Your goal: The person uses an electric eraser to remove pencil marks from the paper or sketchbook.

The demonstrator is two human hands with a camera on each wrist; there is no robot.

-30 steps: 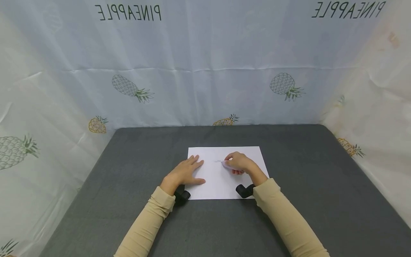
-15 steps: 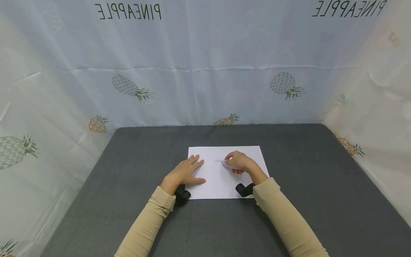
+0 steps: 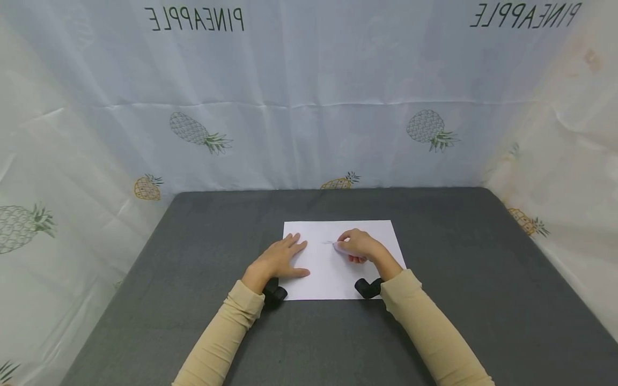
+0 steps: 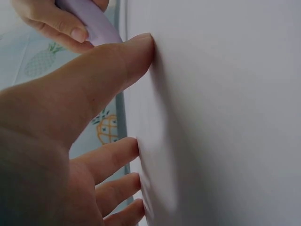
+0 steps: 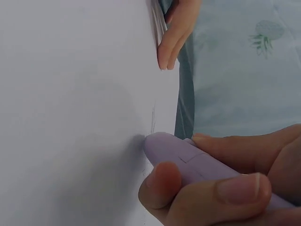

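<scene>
A white sheet of paper (image 3: 333, 281) lies on the dark table. My left hand (image 3: 277, 259) rests on its left side, fingers spread; in the left wrist view the thumb (image 4: 136, 52) and fingertips touch the surface. Over the upper right part of the sheet, my right hand (image 3: 359, 244) grips a thick lavender, pen-like tool with a rounded end (image 5: 188, 160). That end meets the paper beside thin grey lines (image 5: 153, 117). Thumb and fingers wrap its body, hiding part of it; I cannot tell its exact kind.
The dark grey table (image 3: 222, 230) stretches out around the paper. Behind it hangs a pale curtain (image 3: 309, 139) printed with pineapples, continuing along both sides. Black wrist-worn cameras stick out beneath the left wrist (image 3: 274, 293) and the right wrist (image 3: 368, 288).
</scene>
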